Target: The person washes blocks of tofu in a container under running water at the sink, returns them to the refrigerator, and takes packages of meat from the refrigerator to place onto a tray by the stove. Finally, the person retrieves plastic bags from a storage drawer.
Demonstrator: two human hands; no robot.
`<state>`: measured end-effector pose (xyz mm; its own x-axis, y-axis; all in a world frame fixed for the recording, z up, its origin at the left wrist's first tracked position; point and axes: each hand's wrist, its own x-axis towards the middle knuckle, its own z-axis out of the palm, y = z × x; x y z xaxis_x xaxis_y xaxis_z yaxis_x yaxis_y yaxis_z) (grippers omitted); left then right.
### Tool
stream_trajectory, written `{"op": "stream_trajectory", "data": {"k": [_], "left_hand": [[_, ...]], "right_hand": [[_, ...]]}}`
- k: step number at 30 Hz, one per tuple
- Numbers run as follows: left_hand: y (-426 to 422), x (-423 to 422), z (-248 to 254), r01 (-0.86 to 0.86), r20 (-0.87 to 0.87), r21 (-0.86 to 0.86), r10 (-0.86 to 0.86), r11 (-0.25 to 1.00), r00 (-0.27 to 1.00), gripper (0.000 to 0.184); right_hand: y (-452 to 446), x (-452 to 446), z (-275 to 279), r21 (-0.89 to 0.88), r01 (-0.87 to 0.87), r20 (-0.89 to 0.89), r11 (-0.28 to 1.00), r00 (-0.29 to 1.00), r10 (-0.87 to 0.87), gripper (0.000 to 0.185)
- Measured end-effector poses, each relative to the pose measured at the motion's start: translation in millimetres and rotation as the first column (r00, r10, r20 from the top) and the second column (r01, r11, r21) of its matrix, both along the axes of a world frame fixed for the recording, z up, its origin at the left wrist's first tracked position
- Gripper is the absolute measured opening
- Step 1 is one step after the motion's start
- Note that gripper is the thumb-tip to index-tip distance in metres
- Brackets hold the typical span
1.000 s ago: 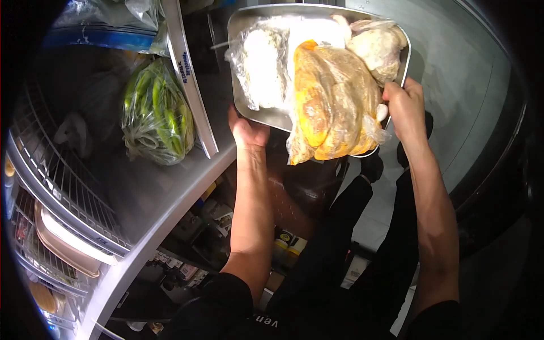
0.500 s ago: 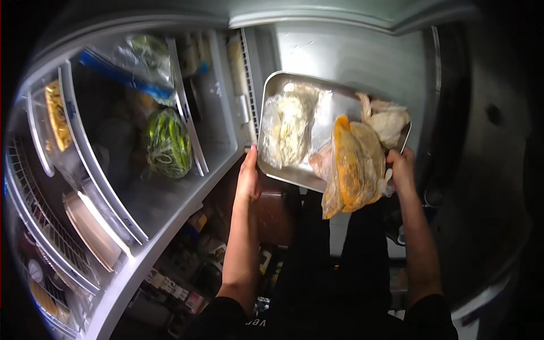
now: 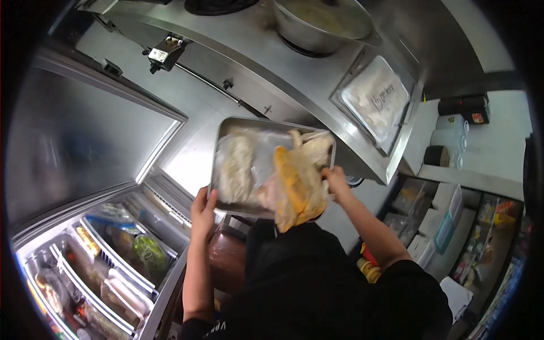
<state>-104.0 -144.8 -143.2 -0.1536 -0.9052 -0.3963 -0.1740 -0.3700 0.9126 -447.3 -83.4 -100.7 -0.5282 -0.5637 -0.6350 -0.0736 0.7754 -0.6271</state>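
Observation:
A rectangular metal tray (image 3: pixel 258 122) is held level in front of my body. My left hand (image 3: pixel 202 208) grips its lower left edge, thumb over the rim, and my right hand (image 3: pixel 337 184) grips its right edge. In the tray lies a clear bag with pale, whitish contents (image 3: pixel 236 167) on the left. A yellow-orange bagged item (image 3: pixel 298 190) leans over the front rim on the right. Behind it rests a pale piece like raw poultry (image 3: pixel 317 148), and a pinkish piece (image 3: pixel 268 192) shows beside it.
An open refrigerator with shelves of bagged food (image 3: pixel 150 252) stands at lower left, its door (image 3: pixel 90 141) swung out. Ahead are a stove counter with a large pot (image 3: pixel 323 25) and a lidded container with writing (image 3: pixel 377 99). Storage shelves (image 3: pixel 453 226) stand on the right.
I have turned away from the refrigerator with the tray still in both hands. The stove and right-hand shelves have come into view, and the refrigerator now sits at lower left.

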Motion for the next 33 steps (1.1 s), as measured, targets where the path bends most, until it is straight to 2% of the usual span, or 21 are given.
{"op": "stream_trajectory", "data": {"k": [1,2,3,4,6,8,9,10,11,12,13,14,15,16,19,20,23,25,27,28,33], "left_hand": [[-6,-5,-2,0.102,0.053,-0.121,-0.096,0.987,0.994,0.023],[-10,-5,-4,0.203,0.118,-0.217,-0.181,0.955,0.976,0.024],[-14,-10,4,0.271,0.147,-0.210,-0.244,0.939,0.959,0.027],[-23,-72,36,0.364,0.215,-0.208,-0.321,0.908,0.922,0.031],[-54,-106,58,0.603,0.391,-0.085,-0.530,0.794,0.753,0.037],[-102,-122,73,0.721,0.487,-0.011,-0.626,0.693,0.609,0.037],[-141,-117,77,0.757,0.772,-0.137,-0.410,0.639,0.486,0.040],[-199,-98,74,0.810,0.951,-0.216,-0.069,0.545,0.300,0.044],[-237,-93,128,0.746,0.978,-0.184,0.043,0.640,0.204,0.049],[-285,-62,137,0.923,0.820,-0.239,0.572,0.301,0.026,0.047],[-309,-56,171,0.863,0.754,-0.183,0.630,0.470,-0.183,0.051],[-322,-44,199,0.757,0.735,-0.053,0.539,0.651,-0.411,0.055],[-334,-27,219,0.635,0.755,0.015,0.408,0.772,-0.513,0.056],[-346,-12,233,0.498,0.763,0.083,0.267,0.863,-0.589,0.058],[-367,30,236,0.565,0.674,0.081,0.373,0.821,-0.637,0.060],[-365,32,241,0.584,0.640,0.081,0.407,0.808,-0.651,0.061],[-357,7,241,0.557,0.704,0.027,0.379,0.830,-0.600,0.065],[-353,-10,240,0.434,0.746,0.137,0.196,0.890,-0.636,0.065],[-338,-26,236,0.368,0.660,0.211,0.145,0.906,-0.737,0.064],[-323,-36,239,0.367,0.662,0.243,0.123,0.898,-0.740,0.063],[-254,-53,251,0.371,0.790,0.243,0.040,0.896,-0.612,0.056]], "right_hand": [[15,-3,0,-0.041,0.140,0.027,0.989,0.990,-0.139,0.026],[34,-17,-20,-0.015,0.182,0.047,0.983,0.982,-0.181,0.023],[37,3,1,-0.190,0.436,0.197,0.880,0.895,-0.401,0.018],[52,-47,9,-0.184,0.465,0.258,0.866,0.873,-0.414,0.018],[75,-84,19,-0.263,0.482,0.365,0.836,0.852,-0.376,0.019],[84,-100,38,-0.334,0.475,0.329,0.814,0.868,-0.371,0.019],[86,-111,36,-0.325,0.513,0.336,0.794,0.848,-0.410,0.018],[90,-119,33,-0.301,0.553,0.344,0.777,0.823,-0.452,0.017],[91,-117,35,-0.299,0.560,0.347,0.772,0.818,-0.459,0.017],[91,-124,36,-0.290,0.595,0.376,0.750,0.791,-0.482,0.016],[90,-130,37,-0.280,0.620,0.402,0.733,0.769,-0.497,0.016],[86,-133,41,-0.273,0.612,0.409,0.743,0.772,-0.486,0.016],[83,-135,45,-0.251,0.640,0.432,0.726,0.745,-0.508,0.005],[81,-139,45,-0.229,0.673,0.454,0.704,0.713,-0.534,0.007],[84,-168,26,-0.245,0.614,0.455,0.750,0.756,-0.470,0.002],[78,-168,26,-0.264,0.586,0.457,0.766,0.776,-0.435,0.006],[69,-183,20,-0.240,0.553,0.446,0.798,0.792,-0.416,0.011],[55,-188,19,-0.251,0.512,0.449,0.822,0.813,-0.369,0.014],[37,-188,28,-0.237,0.490,0.423,0.839,0.829,-0.365,0.018],[28,-185,27,-0.249,0.468,0.434,0.848,0.837,-0.334,0.018],[-18,-172,16,-0.260,0.440,0.560,0.859,0.794,-0.237,0.020]]}}
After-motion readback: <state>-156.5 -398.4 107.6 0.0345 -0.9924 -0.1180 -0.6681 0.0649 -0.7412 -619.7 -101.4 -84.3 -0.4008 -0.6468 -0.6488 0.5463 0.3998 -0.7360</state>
